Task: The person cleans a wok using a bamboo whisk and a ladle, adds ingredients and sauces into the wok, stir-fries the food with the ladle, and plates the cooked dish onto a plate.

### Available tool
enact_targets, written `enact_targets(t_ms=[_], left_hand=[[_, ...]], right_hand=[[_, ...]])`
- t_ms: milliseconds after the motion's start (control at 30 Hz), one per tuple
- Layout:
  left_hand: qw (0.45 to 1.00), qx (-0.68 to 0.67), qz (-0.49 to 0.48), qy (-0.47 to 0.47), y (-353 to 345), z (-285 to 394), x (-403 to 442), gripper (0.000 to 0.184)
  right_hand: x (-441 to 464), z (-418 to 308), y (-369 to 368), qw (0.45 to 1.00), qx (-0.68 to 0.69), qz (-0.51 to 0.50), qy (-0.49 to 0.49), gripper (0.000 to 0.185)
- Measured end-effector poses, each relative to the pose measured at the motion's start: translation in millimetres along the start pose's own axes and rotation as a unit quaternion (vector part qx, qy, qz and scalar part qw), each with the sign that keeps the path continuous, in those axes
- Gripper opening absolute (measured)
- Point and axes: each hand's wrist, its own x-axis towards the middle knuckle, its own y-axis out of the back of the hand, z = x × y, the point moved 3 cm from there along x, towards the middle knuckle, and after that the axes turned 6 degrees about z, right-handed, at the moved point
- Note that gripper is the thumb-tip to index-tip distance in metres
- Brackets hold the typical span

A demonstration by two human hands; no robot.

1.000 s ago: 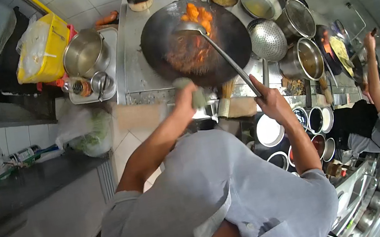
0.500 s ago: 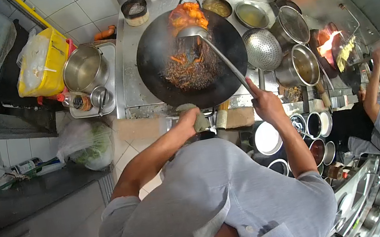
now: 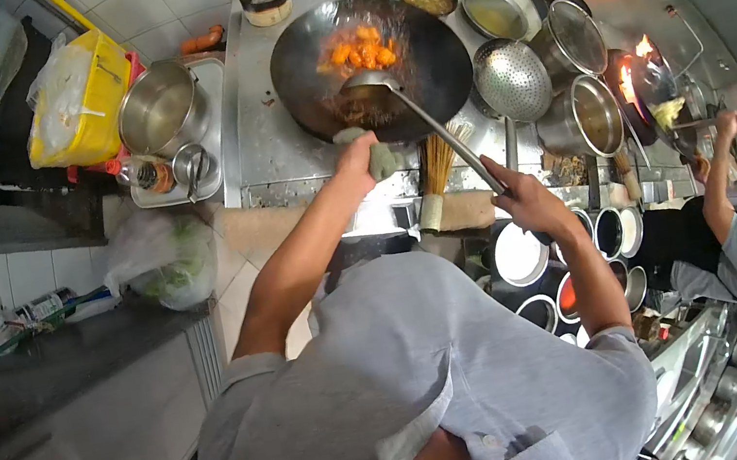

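Through a folded grey-green cloth [image 3: 386, 161], my left hand [image 3: 357, 159] is closed on the near edge of a large black wok [image 3: 435, 60]; the cloth hides the exact grip. Glossy orange chunks of food [image 3: 366, 50] lie in the wok's middle, with dark sauce around them. My right hand [image 3: 531, 199] wraps the end of a long-handled ladle [image 3: 450, 135]. The ladle's bowl is inside the wok, just on the near side of the chunks. A bamboo brush [image 3: 442, 163] lies between the wok and my right hand.
To the wok's right are a perforated strainer [image 3: 510, 79], a steel pot [image 3: 601, 122] and small bowls of liquid. Flames [image 3: 627, 81] rise further right, where another person's hand [image 3: 727, 127] grips a handle. A tray [image 3: 214, 109] with a pot [image 3: 160, 109] stands left.
The wok has shifted away from me, and its near rim has lifted from over the brush. The orange chunks went from the far rim to the middle. My right hand came slightly nearer me.
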Motion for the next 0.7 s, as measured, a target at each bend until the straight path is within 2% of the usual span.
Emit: enact_targets(t_ms=[67, 133, 200, 267, 300, 333, 400, 433, 467, 500, 533, 567, 633, 700], left_hand=[[1.0, 0.003, 0.017, 0.009, -10.0, 7.2, -25.5, 0.011], [0.996, -0.026, -0.028, 0.078, -9.6, 11.5, -29.6, 0.013], [0.998, -0.01, -0.018, 0.052, 14.8, -3.2, -1.6, 0.007], [0.998, 0.056, 0.025, 0.024, 45.8, -31.0, 22.8, 0.01], [0.996, 0.089, 0.031, -0.007, 53.9, -44.3, 5.6, 0.015], [0.991, 0.122, 0.041, -0.035, 67.2, -60.1, -18.6, 0.02], [0.986, 0.102, 0.014, -0.127, 62.9, -48.5, -69.4, 0.022], [1.0, 0.023, -0.009, -0.013, 43.8, -23.9, -101.3, 0.021], [0.995, 0.074, -0.037, -0.057, 57.0, -12.0, -80.1, 0.02], [0.985, 0.121, -0.061, -0.105, 70.0, 0.0, -59.5, 0.02], [0.993, 0.034, -0.058, 0.092, 39.7, 26.3, -69.3, 0.019], [0.994, 0.035, -0.064, 0.086, 27.5, 32.9, -73.8, 0.019], [0.996, 0.023, -0.005, 0.081, 15.8, 34.0, -80.0, 0.021], [0.995, 0.026, -0.014, 0.093, 10.1, 40.3, -83.8, 0.021]], right_hand=[[-2.9, -9.5, 16.2, 0.999, 0.008, -0.018, -0.037, 0.072], [0.9, -23.3, 22.5, 0.996, -0.017, -0.033, -0.08, 0.07], [24.9, 7.5, -1.7, 0.989, -0.067, 0.077, 0.108, 0.071], [32.4, 0.8, -19.3, 0.984, -0.145, 0.099, 0.035, 0.071], [22.3, -15.1, -17.1, 0.982, -0.159, 0.104, 0.014, 0.072], [9.5, -24.2, -8.6, 0.987, -0.125, 0.104, 0.003, 0.071], [-8.6, -2.4, -6.5, 0.983, -0.01, 0.168, 0.073, 0.07], [-20.0, -10.9, -3.4, 0.987, 0.052, 0.15, -0.003, 0.068], [-32.2, -19.5, -0.2, 0.98, 0.112, 0.141, -0.081, 0.066], [-41.2, -29.0, -0.7, 0.972, 0.162, 0.137, -0.1, 0.065], [-41.0, -41.3, 2.9, 0.961, 0.21, 0.143, -0.108, 0.065], [-36.0, -44.5, 4.0, 0.961, 0.209, 0.148, -0.101, 0.065], [-32.3, -46.7, 5.3, 0.944, 0.253, 0.197, -0.077, 0.065], [-28.6, -55.3, 12.6, 0.932, 0.277, 0.228, -0.059, 0.066]])
